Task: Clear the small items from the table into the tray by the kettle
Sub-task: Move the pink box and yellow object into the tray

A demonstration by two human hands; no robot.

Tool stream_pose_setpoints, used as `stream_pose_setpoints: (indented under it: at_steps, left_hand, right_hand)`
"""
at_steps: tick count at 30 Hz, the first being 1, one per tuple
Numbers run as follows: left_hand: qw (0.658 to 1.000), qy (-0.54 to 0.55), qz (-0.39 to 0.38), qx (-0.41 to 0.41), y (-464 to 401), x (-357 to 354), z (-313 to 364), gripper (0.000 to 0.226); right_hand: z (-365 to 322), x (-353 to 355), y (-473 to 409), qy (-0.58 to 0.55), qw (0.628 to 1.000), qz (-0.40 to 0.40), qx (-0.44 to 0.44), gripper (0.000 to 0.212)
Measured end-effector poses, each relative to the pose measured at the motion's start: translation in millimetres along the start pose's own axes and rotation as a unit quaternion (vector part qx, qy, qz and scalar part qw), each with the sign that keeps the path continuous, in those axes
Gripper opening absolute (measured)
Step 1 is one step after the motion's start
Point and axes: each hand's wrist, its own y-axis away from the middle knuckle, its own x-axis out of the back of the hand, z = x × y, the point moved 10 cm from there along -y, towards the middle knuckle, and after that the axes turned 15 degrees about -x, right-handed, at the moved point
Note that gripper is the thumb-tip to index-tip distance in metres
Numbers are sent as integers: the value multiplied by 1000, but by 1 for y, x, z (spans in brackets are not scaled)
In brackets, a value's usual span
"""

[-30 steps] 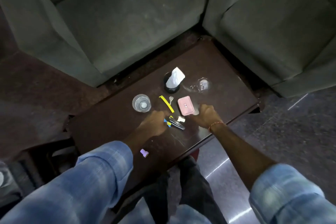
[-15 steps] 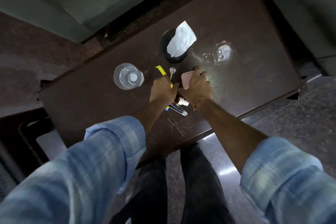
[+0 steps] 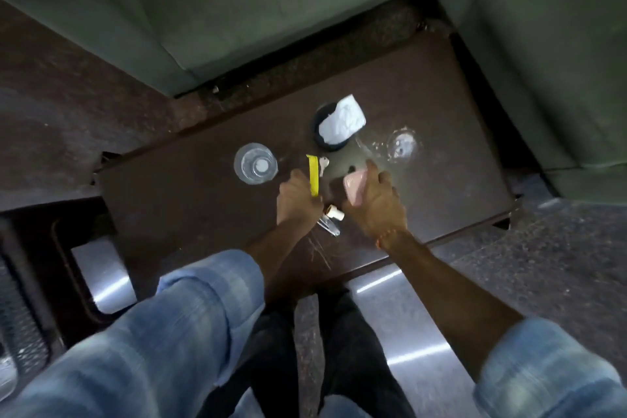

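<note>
My right hand [image 3: 376, 205] is closed around a pink case [image 3: 353, 184], which is tilted up off the dark brown table [image 3: 190, 200]. My left hand [image 3: 297, 202] is curled into a fist over the lower end of a yellow strip [image 3: 313, 173]. A small key [image 3: 324, 164] lies beside the strip's upper end. Between my hands lie a small white cylinder [image 3: 334, 212] and a shiny metal piece [image 3: 328, 226]. No tray or kettle is in view.
A clear glass [image 3: 256, 163] stands left of the strip. A black cup holding white tissue [image 3: 341, 122] is at the back, with another clear glass [image 3: 402, 146] to its right. Green sofas [image 3: 271, 10] border the table's far and right sides.
My right hand has closed on the pink case and tipped it up. My left hand moved from the blue items up onto the yellow strip. The blue items no longer show.
</note>
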Motion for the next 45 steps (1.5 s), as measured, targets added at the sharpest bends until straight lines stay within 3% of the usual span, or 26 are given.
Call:
stream_pose_setpoints:
  at_steps: [6,13,20,27,32,39,45]
  left_hand:
    - [999,36,10,-14,92,90,1,16]
    - [996,33,71,52,201,187,-130,17]
    - [981,12,135,136,344,260,-305,17]
    - [969,-3,179,170,457,313,-430,27]
    - [972,-39,162,164,476,344,-476,34]
    - [972,-94,144,161,462,378,-504,34]
    - [975,-155,74,139,427,385,-540,32]
  right_hand:
    - [19,37,85,27,993,-59,99,92]
    - [-45,22,154,86,974,-52,202,82]
    - [-185,-97,286,178,906,-92,373,92]
    - [-288,-215,443,216,854,-130,455,92]
    - [-337,-271,510,226,828,-121,499,83]
    - [-389,-317,533,252,794,-67,549,76]
    - [-406,-358,522,270,815,-90,504,65]
